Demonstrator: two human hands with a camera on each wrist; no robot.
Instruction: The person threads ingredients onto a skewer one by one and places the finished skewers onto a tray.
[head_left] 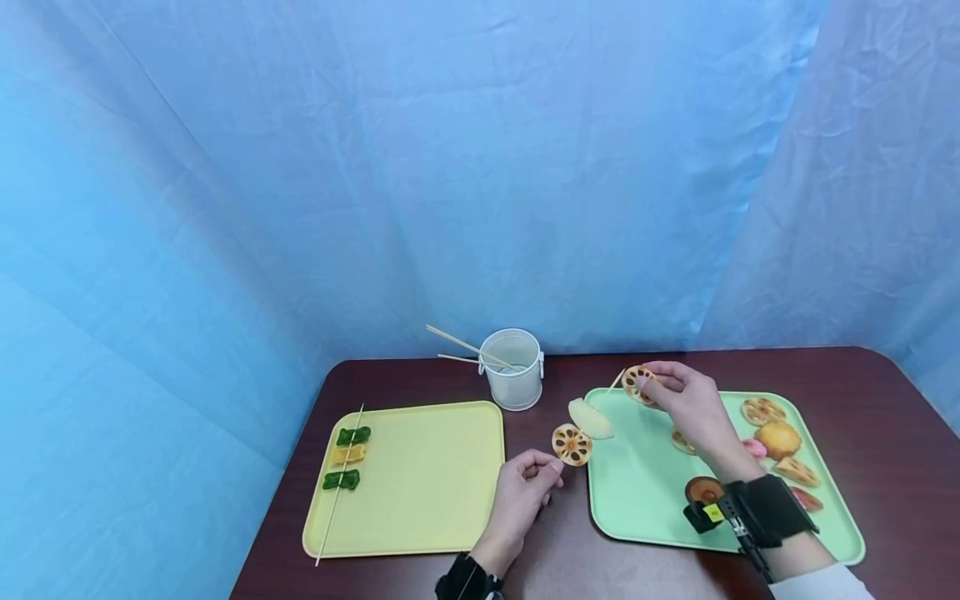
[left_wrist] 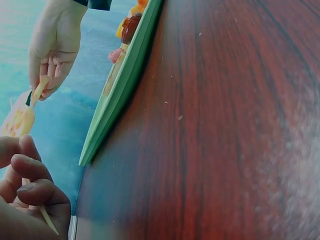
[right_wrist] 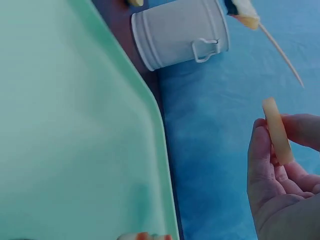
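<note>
In the head view my left hand (head_left: 525, 492) pinches a thin wooden skewer (head_left: 617, 381) near its lower end. Threaded on that skewer are a lotus root slice (head_left: 572, 445), close to the fingers, and a pale oval slice (head_left: 591, 419) above it. My right hand (head_left: 693, 408) holds a second lotus root slice (head_left: 637, 384) between thumb and fingers, beside the skewer's bare tip. Seen edge-on in the right wrist view, this slice (right_wrist: 278, 131) is apart from the tip. The stick's lower end (left_wrist: 48, 220) pokes out below the left fingers in the left wrist view.
A green tray (head_left: 637, 508) at right carries several food pieces, among them a round golden one (head_left: 778, 438). On the yellow tray (head_left: 427, 483) lies a skewer with green and yellow pieces (head_left: 348, 454). Behind stands a white bucket (head_left: 516, 387) with skewers.
</note>
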